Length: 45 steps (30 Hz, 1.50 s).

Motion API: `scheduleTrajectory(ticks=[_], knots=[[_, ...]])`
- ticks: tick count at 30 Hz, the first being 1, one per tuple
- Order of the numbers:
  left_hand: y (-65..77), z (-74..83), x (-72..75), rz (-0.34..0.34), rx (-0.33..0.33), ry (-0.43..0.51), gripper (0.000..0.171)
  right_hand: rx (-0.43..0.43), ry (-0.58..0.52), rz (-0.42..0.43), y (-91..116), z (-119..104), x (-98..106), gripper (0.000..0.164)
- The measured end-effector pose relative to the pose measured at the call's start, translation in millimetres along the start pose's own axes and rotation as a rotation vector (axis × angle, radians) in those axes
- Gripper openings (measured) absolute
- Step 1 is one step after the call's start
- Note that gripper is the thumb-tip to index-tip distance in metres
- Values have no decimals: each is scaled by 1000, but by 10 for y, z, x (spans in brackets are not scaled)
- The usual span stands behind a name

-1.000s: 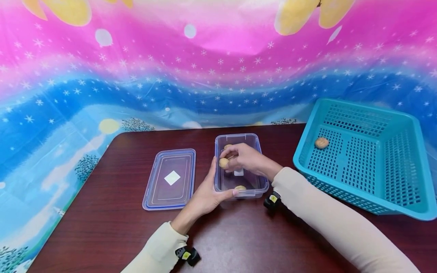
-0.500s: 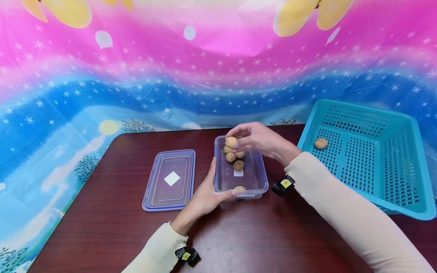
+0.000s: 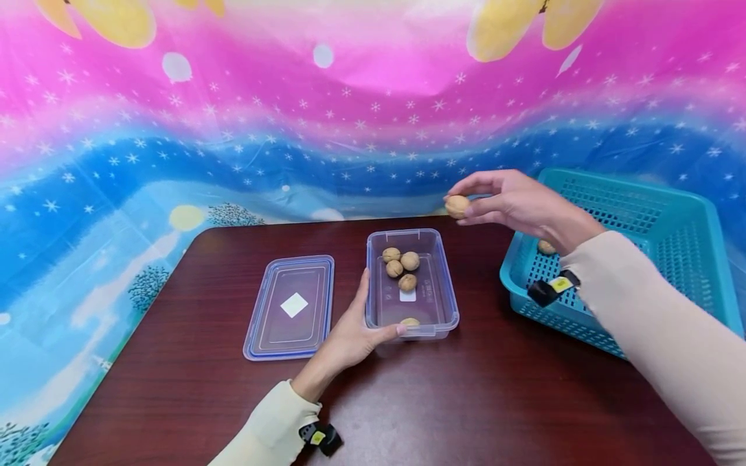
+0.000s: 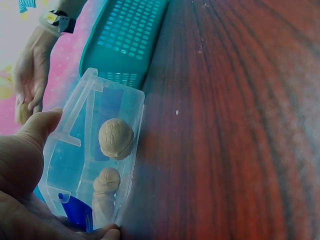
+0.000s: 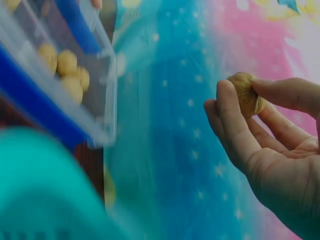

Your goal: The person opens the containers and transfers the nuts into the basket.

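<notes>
From here I see the right hand (image 3: 515,204) pinching a walnut (image 3: 457,207) aloft between the clear container (image 3: 428,301) and the teal basket (image 3: 693,233) at right, while the left hand (image 3: 352,333) grips the container's near left corner, presumably to steady the walnuts (image 3: 410,261) inside.
</notes>
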<state>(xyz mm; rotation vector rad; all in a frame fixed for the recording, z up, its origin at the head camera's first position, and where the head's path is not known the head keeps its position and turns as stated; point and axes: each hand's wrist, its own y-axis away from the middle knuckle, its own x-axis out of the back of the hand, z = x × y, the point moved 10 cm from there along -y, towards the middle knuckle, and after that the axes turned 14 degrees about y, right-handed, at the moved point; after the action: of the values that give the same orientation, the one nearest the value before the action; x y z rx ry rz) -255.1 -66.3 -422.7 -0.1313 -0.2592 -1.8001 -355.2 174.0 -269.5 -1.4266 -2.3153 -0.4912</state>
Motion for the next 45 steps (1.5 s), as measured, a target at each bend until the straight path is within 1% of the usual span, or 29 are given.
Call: scheduleTrajectory(ticks=[2, 5, 8, 10, 13, 17, 21, 25, 30, 32, 35, 39, 42, 45], knots=[[2, 0, 0, 3, 3, -4, 122, -19, 7, 16, 78, 93, 140, 40], [7, 0, -2, 4, 10, -2, 122, -35, -24, 40, 188, 245, 336, 36], [11, 2, -1, 6, 11, 1, 123, -11, -62, 44, 273, 358, 504, 32], [13, 3, 0, 8, 12, 10, 123, 5, -65, 46, 321, 422, 608, 32], [11, 5, 3, 10, 13, 9, 123, 8, -37, 54, 370, 522, 747, 33], [7, 3, 4, 10, 10, -14, 123, -23, 19, 61, 428, 715, 911, 37], [8, 10, -2, 8, 3, -16, 123, -56, 91, 55, 487, 990, 1056, 40], [11, 16, -2, 5, -1, -15, 123, -104, 149, 55, 542, 1289, 1183, 39], [12, 15, 8, 7, -2, -16, 123, -175, 145, 48, 559, 1638, 1278, 36], [12, 18, 5, 5, -2, -14, 123, -220, 127, 50, 571, 1774, 1300, 33], [13, 20, 1, 4, 0, -10, 123, -283, 135, 56, 591, 1937, 1324, 29], [9, 19, 1, 5, -1, -3, 123, -335, 222, 53, 611, 2075, 1353, 47], [8, 15, 3, 6, 1, -4, 123, -359, 276, 49, 626, 2139, 1361, 56], [8, 9, 5, 8, 6, -9, 122, -369, 318, 41, 625, 2181, 1338, 61]])
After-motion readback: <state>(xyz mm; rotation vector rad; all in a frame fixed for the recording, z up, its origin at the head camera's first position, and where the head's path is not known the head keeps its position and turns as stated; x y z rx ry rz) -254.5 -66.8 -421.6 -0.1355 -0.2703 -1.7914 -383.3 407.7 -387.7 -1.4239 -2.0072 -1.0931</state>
